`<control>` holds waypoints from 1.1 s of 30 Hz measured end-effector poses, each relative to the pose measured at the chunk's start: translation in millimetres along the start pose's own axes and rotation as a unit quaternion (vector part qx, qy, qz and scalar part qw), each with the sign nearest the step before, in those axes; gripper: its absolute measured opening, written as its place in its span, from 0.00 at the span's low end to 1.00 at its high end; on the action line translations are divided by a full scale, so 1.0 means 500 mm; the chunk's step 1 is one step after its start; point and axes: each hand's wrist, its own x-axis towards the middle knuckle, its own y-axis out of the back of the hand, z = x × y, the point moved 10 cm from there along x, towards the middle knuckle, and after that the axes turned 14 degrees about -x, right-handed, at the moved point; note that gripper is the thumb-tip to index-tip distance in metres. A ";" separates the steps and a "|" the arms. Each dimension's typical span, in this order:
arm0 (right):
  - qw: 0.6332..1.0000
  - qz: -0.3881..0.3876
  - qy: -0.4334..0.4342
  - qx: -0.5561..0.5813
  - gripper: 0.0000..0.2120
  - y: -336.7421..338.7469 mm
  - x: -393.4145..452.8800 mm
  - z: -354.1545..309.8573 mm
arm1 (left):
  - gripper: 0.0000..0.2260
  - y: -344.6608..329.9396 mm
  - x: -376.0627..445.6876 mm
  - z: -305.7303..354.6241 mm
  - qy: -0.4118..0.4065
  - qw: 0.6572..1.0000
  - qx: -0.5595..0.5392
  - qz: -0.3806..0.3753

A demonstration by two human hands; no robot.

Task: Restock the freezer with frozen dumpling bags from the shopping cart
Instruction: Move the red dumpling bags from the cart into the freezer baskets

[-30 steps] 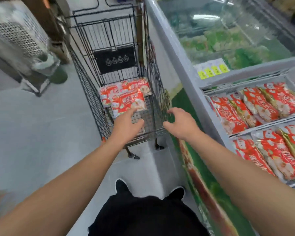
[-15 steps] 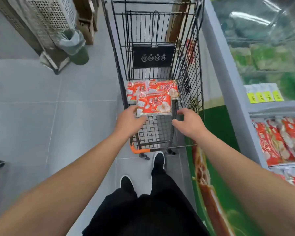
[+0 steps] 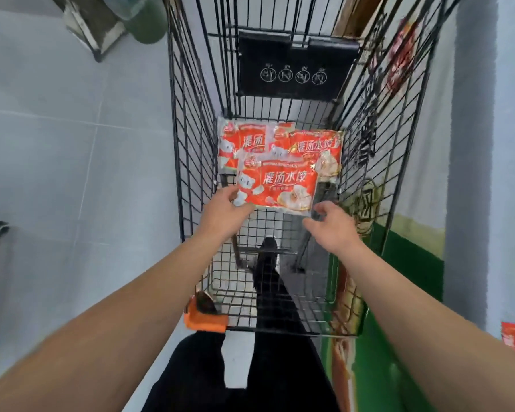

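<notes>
Head view. Shopping cart (image 3: pixel 191 120): three red dumpling bags piled at its far end, top bag (image 3: pixel 278 185) overlapping two behind, so it is likely first out. Left hand (image 3: pixel 225 214): thumb and fingers pinching the top bag's near-left corner. Right hand (image 3: pixel 333 226): spread, holding nothing, just beside the near-right corner. Freezer wall (image 3: pixel 470 144): beyond the right hand.
</notes>
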 end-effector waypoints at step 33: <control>0.893 0.119 -0.263 0.344 0.10 -0.142 0.279 0.157 | 0.04 -0.058 0.245 -0.236 0.161 0.952 -0.161 0.205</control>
